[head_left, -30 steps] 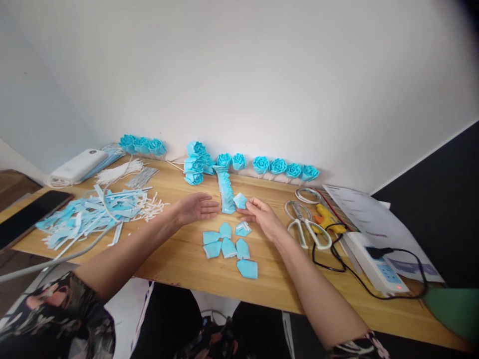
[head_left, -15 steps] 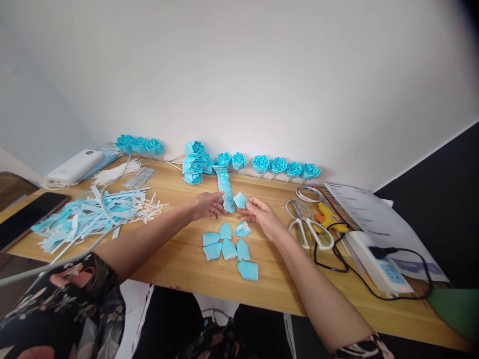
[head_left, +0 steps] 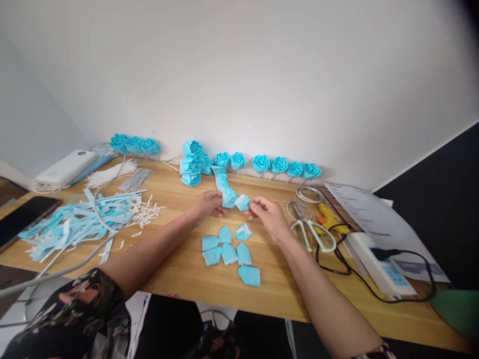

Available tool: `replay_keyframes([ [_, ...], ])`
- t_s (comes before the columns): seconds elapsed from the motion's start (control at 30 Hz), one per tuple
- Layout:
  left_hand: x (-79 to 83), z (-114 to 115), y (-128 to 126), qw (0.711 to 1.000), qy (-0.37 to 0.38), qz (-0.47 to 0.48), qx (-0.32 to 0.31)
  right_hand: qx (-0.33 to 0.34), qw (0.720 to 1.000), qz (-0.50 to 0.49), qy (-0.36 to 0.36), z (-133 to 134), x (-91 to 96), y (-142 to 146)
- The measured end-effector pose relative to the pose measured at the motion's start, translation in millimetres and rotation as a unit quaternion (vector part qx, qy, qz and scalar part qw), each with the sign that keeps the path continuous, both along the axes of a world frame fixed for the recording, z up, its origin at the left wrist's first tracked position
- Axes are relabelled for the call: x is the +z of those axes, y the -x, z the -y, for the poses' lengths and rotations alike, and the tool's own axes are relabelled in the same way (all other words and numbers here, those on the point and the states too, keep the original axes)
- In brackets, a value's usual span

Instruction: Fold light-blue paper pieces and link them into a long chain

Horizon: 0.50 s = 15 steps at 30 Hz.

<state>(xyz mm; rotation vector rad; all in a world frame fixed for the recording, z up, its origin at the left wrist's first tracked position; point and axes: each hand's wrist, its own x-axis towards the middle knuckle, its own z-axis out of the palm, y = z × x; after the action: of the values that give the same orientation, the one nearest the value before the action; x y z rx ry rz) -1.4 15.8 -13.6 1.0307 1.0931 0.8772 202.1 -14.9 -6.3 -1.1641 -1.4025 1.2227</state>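
Note:
My right hand (head_left: pixel 269 213) pinches a folded light-blue piece (head_left: pixel 243 202) with a pointed edge, just right of the lower end of a strip of overlapping blue folded pieces (head_left: pixel 222 182). My left hand (head_left: pixel 208 204) is at that strip's lower left edge, its fingers closed against the end piece; the exact grip is partly hidden. Below both hands several loose folded blue pieces (head_left: pixel 229 253) lie on the wooden table (head_left: pixel 168 274). One of them, a piece with white stripes (head_left: pixel 244 231), sits closest to my right hand.
Blue fabric roses (head_left: pixel 279 164) line the wall. At left lie cut blue strips (head_left: pixel 82 219), white cords (head_left: pixel 108 173), a phone (head_left: pixel 26 217) and a white power bank (head_left: pixel 66 168). Scissors (head_left: pixel 314 227), a yellow glue gun (head_left: pixel 331 218) and a power strip (head_left: pixel 385 264) occupy the right.
The strip's lower end has swung slightly right and looks wider. My right hand has moved slightly right and down with its piece, now close to that end. The view has shifted a little.

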Motion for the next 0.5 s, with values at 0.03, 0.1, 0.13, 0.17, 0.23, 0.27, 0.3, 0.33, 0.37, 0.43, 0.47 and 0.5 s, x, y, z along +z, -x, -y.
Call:
replay_keyframes([
  [0.03,-0.9,1.1,-0.1,1.000,-0.008,0.009,0.003,0.006,1.000,0.017,-0.003,0.5,0.0,0.1],
  [0.1,-2.6,2.8,-0.2,0.999,-0.025,0.021,-0.003,0.028,0.998,0.047,-0.013,2.5,-0.3,1.7],
  [0.13,-3.4,3.4,-0.1,0.999,-0.031,0.026,-0.007,0.040,0.997,0.058,-0.018,3.8,-0.5,3.1],
  [0.17,-4.2,3.8,-0.1,0.999,-0.036,0.032,-0.010,0.049,0.996,0.066,-0.023,5.1,-0.6,4.8],
  [0.23,-5.7,4.2,0.0,0.998,-0.041,0.041,-0.015,0.056,0.996,0.072,-0.025,7.6,-0.2,8.3],
  [0.27,-6.4,4.3,0.1,0.998,-0.042,0.043,-0.017,0.055,0.996,0.072,-0.022,8.5,0.1,9.9],
  [0.3,-7.1,4.4,0.1,0.998,-0.043,0.045,-0.017,0.052,0.996,0.071,-0.019,9.2,0.3,11.3],
  [0.33,-7.7,4.4,0.1,0.998,-0.044,0.046,-0.018,0.049,0.996,0.072,-0.016,9.5,0.5,12.4],
  [0.37,-8.4,4.6,0.1,0.998,-0.044,0.048,-0.020,0.046,0.996,0.074,-0.014,9.5,0.5,13.2],
  [0.43,-9.6,4.7,0.0,0.997,-0.043,0.053,-0.021,0.041,0.996,0.080,-0.017,8.6,0.0,14.1],
  [0.47,-10.1,4.8,0.0,0.997,-0.042,0.057,-0.020,0.037,0.996,0.080,-0.020,7.7,-0.6,14.2],
  [0.5,-10.5,4.8,-0.1,0.997,-0.041,0.060,-0.019,0.033,0.996,0.078,-0.020,6.7,-1.2,14.2],
])
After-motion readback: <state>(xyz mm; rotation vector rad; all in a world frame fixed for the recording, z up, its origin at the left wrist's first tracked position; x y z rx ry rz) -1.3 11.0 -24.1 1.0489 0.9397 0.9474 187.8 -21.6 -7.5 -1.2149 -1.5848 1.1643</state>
